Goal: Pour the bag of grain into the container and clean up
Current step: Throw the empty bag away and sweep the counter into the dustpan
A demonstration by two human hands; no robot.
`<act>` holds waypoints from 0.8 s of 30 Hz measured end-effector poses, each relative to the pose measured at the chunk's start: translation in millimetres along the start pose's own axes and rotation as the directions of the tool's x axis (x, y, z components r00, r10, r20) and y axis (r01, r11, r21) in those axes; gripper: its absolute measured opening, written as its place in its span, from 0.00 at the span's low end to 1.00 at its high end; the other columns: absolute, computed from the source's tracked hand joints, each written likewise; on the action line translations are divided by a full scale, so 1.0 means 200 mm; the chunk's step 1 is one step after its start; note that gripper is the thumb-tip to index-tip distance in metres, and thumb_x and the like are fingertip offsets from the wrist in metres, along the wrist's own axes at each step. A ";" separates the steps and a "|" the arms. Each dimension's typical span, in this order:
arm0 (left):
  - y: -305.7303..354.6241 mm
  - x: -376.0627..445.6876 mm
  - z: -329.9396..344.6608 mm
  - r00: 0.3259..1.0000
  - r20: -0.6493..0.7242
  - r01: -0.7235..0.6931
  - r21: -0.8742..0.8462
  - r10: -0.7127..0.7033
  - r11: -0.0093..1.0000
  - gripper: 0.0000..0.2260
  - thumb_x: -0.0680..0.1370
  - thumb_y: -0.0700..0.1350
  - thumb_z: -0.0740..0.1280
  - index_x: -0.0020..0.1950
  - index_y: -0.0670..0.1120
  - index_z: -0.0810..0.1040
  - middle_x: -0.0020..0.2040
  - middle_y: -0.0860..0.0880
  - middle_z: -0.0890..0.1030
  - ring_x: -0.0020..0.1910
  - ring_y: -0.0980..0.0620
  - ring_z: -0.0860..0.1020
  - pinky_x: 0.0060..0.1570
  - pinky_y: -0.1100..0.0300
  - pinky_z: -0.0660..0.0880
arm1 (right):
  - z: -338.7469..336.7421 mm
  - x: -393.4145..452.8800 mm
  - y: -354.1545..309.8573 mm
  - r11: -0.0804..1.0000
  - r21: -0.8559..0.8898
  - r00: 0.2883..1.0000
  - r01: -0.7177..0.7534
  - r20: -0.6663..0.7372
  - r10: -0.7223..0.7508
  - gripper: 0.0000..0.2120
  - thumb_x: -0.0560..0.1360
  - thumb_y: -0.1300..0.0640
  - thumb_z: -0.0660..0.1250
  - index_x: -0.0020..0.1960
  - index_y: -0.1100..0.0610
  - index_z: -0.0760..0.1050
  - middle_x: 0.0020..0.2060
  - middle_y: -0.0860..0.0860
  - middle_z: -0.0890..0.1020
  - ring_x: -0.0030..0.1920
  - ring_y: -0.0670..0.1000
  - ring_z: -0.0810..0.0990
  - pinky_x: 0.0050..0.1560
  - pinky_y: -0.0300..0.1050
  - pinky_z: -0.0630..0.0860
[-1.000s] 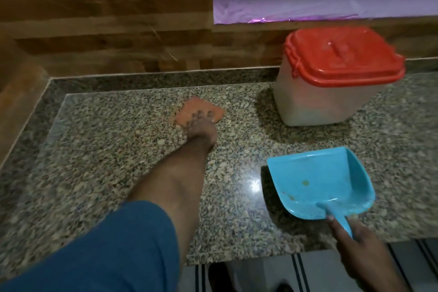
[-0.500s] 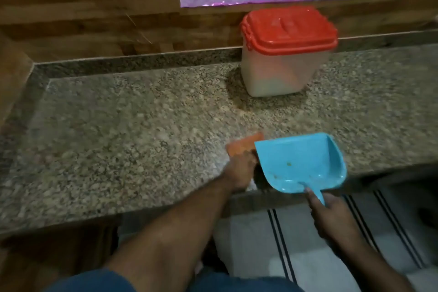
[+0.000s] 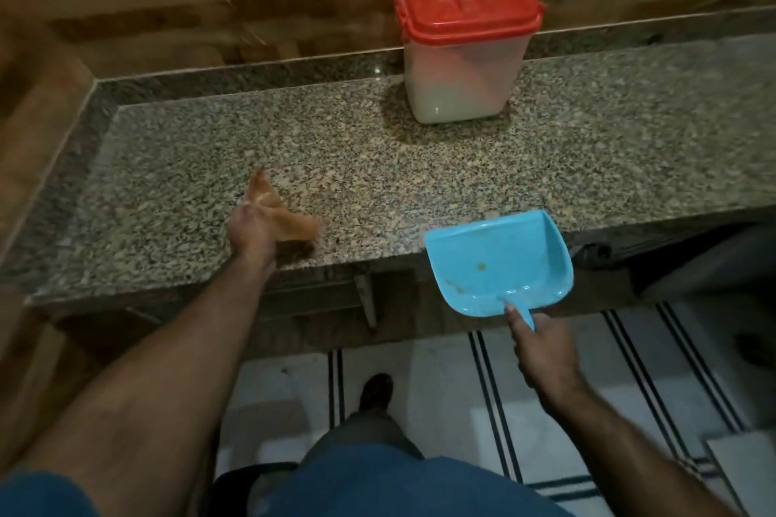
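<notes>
The worktop [image 3: 378, 164] is a hard speckled stone slab; it looks smooth, so loose grains would slide on it easily and could roll over the front edge.

The container [image 3: 462, 71] stands at the back of the worktop, near the wall, well apart from both hands. Its red lid [image 3: 468, 6] is on, and pale grain shows through the cloudy wall in the lower part. I judge it to be stiff plastic and rather heavy at the bottom; it is best taken with two hands around the body, not by the lid.

The dustpan [image 3: 499, 260] is thin blue plastic, light and stiff, a little slippery. Its front lip meets the front edge of the worktop and the rest hangs out over the floor. The right hand [image 3: 546, 353] is clenched on its short handle, which is the right place to hold it, with one finger reaching up to where the handle joins the pan. A few small bits lie inside the pan.

The cloth [image 3: 279, 212] is orange, soft and limp, and it will fold any way. The left hand [image 3: 250, 229] grasps it bunched between the fingers, near the front edge and left of the dustpan, apart from it. I cannot tell if the cloth touches the stone, as it is blurred
</notes>
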State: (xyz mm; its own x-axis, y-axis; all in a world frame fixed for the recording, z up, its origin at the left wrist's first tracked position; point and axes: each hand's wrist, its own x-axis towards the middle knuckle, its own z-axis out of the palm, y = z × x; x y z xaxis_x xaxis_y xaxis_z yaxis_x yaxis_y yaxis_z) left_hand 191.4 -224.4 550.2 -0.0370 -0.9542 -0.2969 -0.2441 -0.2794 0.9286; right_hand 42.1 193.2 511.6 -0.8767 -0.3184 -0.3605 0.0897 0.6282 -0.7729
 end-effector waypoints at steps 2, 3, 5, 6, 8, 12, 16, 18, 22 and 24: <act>-0.03 0.06 -0.12 0.986 -0.156 -0.041 0.062 0.050 0.997 0.15 0.87 0.49 0.60 0.71 0.46 0.78 0.54 0.48 0.83 0.53 0.45 0.83 0.44 0.58 0.80 | 0.04 -0.10 0.04 0.999 -0.026 0.999 -0.038 -0.010 0.038 0.28 0.77 0.29 0.61 0.37 0.53 0.75 0.31 0.50 0.80 0.34 0.58 0.79 0.39 0.54 0.77; -0.05 0.09 -0.16 0.979 -0.190 -0.057 0.114 0.078 0.992 0.16 0.88 0.48 0.58 0.72 0.44 0.77 0.51 0.46 0.83 0.49 0.45 0.83 0.44 0.57 0.81 | 0.09 -0.15 0.06 0.997 -0.049 0.998 -0.057 0.005 0.057 0.26 0.80 0.33 0.62 0.37 0.54 0.76 0.32 0.51 0.81 0.37 0.60 0.81 0.42 0.53 0.77; -0.12 0.13 -0.21 0.978 -0.140 -0.099 0.326 0.152 0.940 0.16 0.89 0.46 0.57 0.71 0.39 0.75 0.49 0.42 0.82 0.45 0.44 0.81 0.47 0.53 0.77 | 0.18 -0.21 0.08 0.990 -0.099 0.992 -0.100 0.071 0.107 0.23 0.84 0.41 0.64 0.35 0.52 0.74 0.34 0.49 0.80 0.40 0.59 0.80 0.42 0.49 0.74; -0.15 0.15 -0.23 0.983 -0.095 -0.101 0.440 0.158 0.892 0.17 0.89 0.47 0.57 0.72 0.37 0.74 0.56 0.37 0.83 0.51 0.38 0.81 0.50 0.50 0.75 | 0.23 -0.23 0.10 0.987 -0.097 0.985 -0.132 0.102 0.142 0.21 0.85 0.42 0.64 0.36 0.49 0.72 0.36 0.47 0.79 0.40 0.56 0.78 0.39 0.46 0.72; -0.21 0.21 -0.22 0.991 -0.019 -0.092 0.608 0.130 0.788 0.21 0.89 0.48 0.56 0.78 0.36 0.69 0.72 0.32 0.76 0.67 0.32 0.77 0.57 0.51 0.73 | 0.28 -0.22 0.10 0.978 -0.050 0.970 -0.203 0.126 0.208 0.18 0.84 0.42 0.65 0.37 0.46 0.72 0.37 0.46 0.78 0.37 0.53 0.76 0.34 0.42 0.70; -0.36 0.34 -0.08 0.973 0.189 -0.231 0.750 0.134 0.620 0.21 0.89 0.46 0.54 0.77 0.35 0.71 0.78 0.32 0.70 0.76 0.32 0.69 0.77 0.43 0.66 | 0.29 -0.12 0.03 0.980 -0.144 0.983 -0.139 0.101 0.155 0.20 0.85 0.43 0.62 0.37 0.49 0.72 0.34 0.46 0.78 0.40 0.53 0.78 0.36 0.43 0.68; -0.39 0.10 0.23 0.909 0.362 -0.414 0.726 0.207 0.549 0.20 0.88 0.45 0.55 0.77 0.38 0.73 0.80 0.36 0.70 0.79 0.36 0.68 0.79 0.46 0.64 | 0.32 -0.03 -0.01 0.973 -0.135 0.979 -0.185 0.062 0.195 0.21 0.85 0.42 0.63 0.38 0.51 0.74 0.34 0.48 0.79 0.40 0.54 0.79 0.36 0.43 0.68; -0.38 -0.13 0.45 0.862 0.443 -0.499 0.649 0.247 0.574 0.18 0.88 0.44 0.57 0.74 0.40 0.77 0.77 0.38 0.74 0.74 0.37 0.74 0.74 0.46 0.70 | 0.35 -0.01 -0.01 0.969 -0.148 0.977 -0.197 0.057 0.207 0.21 0.85 0.42 0.62 0.37 0.51 0.73 0.34 0.47 0.78 0.40 0.53 0.78 0.34 0.41 0.67; -0.26 -0.49 0.82 0.751 0.639 -0.520 0.415 0.168 0.747 0.14 0.88 0.44 0.58 0.65 0.44 0.82 0.53 0.43 0.85 0.46 0.50 0.83 0.43 0.58 0.78 | 0.38 -0.01 -0.02 0.971 -0.147 0.978 -0.191 0.057 0.201 0.21 0.86 0.42 0.62 0.35 0.48 0.70 0.33 0.45 0.77 0.39 0.51 0.77 0.34 0.40 0.67; -0.15 -0.56 0.93 0.697 0.716 -0.313 0.265 0.032 0.912 0.14 0.88 0.44 0.58 0.62 0.43 0.82 0.43 0.51 0.84 0.36 0.60 0.83 0.39 0.67 0.80 | 0.39 0.01 -0.03 0.964 -0.175 0.975 -0.201 0.063 0.215 0.22 0.85 0.41 0.61 0.36 0.51 0.73 0.33 0.47 0.79 0.38 0.49 0.78 0.34 0.41 0.67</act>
State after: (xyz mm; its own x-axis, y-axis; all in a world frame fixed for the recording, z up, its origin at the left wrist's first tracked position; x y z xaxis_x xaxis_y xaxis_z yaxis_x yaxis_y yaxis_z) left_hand 23.0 -90.5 514.8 -0.7278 -0.5974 -0.3369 -0.4674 0.0725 0.8811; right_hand 76.7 133.4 476.0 -0.8055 -0.2197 -0.5504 0.1802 0.7940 -0.5806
